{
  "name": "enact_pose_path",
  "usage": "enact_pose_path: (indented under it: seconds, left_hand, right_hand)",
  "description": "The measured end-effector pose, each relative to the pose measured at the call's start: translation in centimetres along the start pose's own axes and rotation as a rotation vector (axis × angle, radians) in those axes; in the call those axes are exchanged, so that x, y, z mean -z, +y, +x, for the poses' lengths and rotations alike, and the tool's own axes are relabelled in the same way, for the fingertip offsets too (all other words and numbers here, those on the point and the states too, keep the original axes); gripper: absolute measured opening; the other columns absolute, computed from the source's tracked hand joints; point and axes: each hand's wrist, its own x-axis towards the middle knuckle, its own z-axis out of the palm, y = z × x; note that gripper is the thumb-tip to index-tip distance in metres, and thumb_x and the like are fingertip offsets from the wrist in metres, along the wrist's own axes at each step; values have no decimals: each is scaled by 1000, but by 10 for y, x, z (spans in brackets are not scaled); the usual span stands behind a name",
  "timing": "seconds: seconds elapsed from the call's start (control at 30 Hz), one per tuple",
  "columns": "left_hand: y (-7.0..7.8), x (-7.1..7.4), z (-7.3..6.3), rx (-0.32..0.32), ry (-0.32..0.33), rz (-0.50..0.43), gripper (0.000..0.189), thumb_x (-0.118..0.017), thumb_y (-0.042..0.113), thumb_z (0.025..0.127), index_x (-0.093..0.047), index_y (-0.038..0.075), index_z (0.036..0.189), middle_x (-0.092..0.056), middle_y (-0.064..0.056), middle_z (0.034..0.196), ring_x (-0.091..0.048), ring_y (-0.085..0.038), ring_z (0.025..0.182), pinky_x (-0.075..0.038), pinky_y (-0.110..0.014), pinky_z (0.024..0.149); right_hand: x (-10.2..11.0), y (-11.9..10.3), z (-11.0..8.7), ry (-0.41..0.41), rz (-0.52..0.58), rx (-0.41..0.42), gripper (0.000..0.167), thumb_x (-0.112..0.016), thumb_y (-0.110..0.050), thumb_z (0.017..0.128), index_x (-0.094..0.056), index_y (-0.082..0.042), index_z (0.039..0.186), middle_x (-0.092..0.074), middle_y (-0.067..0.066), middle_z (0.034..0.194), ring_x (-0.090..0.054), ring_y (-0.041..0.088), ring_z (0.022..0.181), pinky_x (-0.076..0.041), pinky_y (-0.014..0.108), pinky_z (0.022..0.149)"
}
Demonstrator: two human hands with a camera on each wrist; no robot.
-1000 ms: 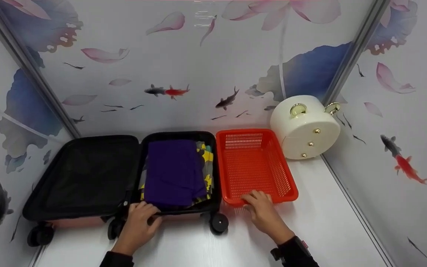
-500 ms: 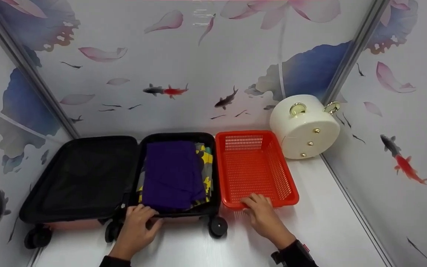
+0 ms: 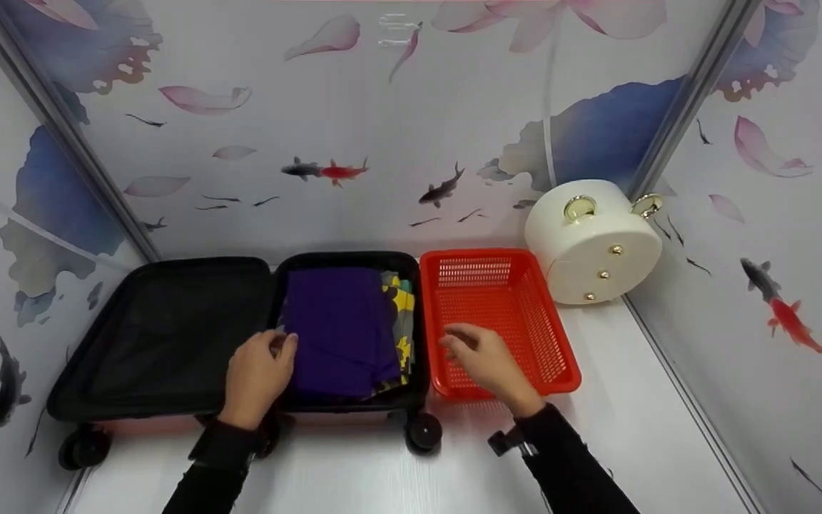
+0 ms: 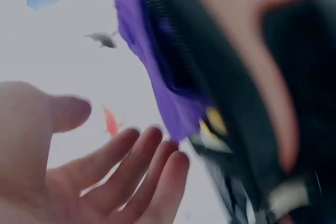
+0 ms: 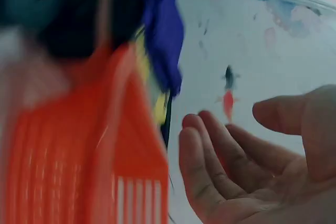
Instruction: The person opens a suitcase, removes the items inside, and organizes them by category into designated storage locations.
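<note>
Both hands rose: left hand [image 3: 257, 375] beside purple cloth [image 3: 340, 328].

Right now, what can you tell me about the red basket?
The red basket is a rectangular tray that looks like plastic, with walls and floor full of small holes and a smooth rim. It sits flat on the white table, and nothing can be seen in it. The open suitcase lies at its left side and a cream round box stands behind its right corner. The right hand hovers over its near left part.
</note>
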Motion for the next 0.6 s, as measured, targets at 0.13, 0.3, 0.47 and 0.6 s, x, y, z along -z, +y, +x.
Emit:
enact_pose_path:
  seconds: [0.13,0.3,0.47,0.6]
  left_hand:
    - [5,-9,31,88,-66,-47,54,-58,39,113,-68,-5,142,-73,-29,132,-71,-46,121,-54,-62,107]
    - [2,-21,53,173,-216,46,68,-53,38,113,-51,-14,155,-57,-40,153,-57,-56,142,-47,-65,120]
    - [-2,-30,55,162,-220,123,57,-58,30,111,-62,-17,142,-65,-42,140,-66,-57,128,-54,-65,109]
    - [-3,-31,55,183,-255,112,48,-59,30,110,-71,-16,119,-73,-39,118,-74,-51,104,-59,-61,93]
  right_hand:
    - [-25,-21,35,-103,242,-109,53,-56,-23,117,-46,-4,165,-61,22,158,-70,41,131,-59,49,112]
    - [-55,-24,67,-179,175,-147,64,-50,-18,116,-27,-1,173,-50,25,167,-62,40,142,-53,53,119]
    - [-76,-18,81,-190,-13,-161,67,-58,-23,113,-32,-1,172,-56,23,162,-65,32,137,-57,47,110]
    - [-86,-17,87,-178,-67,-183,65,-58,-26,113,-37,-4,171,-56,22,163,-64,30,135,-56,46,107]
